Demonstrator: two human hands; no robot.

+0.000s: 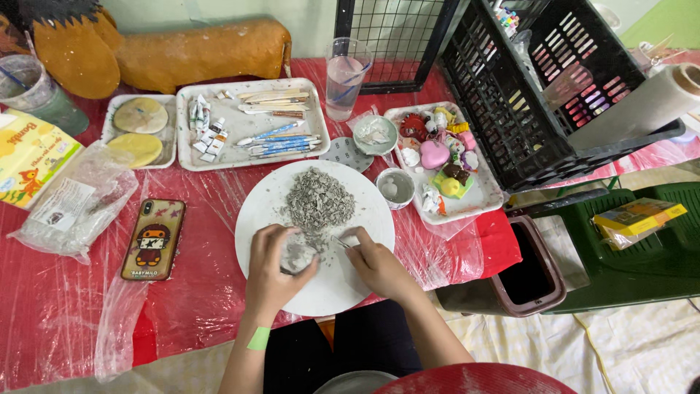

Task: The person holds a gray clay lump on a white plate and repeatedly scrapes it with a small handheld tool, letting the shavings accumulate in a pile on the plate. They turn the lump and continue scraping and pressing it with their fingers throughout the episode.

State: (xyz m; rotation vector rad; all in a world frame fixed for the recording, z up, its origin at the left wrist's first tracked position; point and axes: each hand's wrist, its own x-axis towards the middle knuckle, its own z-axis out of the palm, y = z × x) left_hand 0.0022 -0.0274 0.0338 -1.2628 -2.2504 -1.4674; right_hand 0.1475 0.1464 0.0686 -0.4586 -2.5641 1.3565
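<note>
While the left hand clamps a grey lump and the right hand pinches a thin tool, a slip could scatter the chips off the white board.

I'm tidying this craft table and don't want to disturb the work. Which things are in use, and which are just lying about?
In use: left hand on a grey lump; right hand with a thin tool; white board; grey chips.

Lying about: phone, tube tray, cup, black crate, paper roll.
</note>
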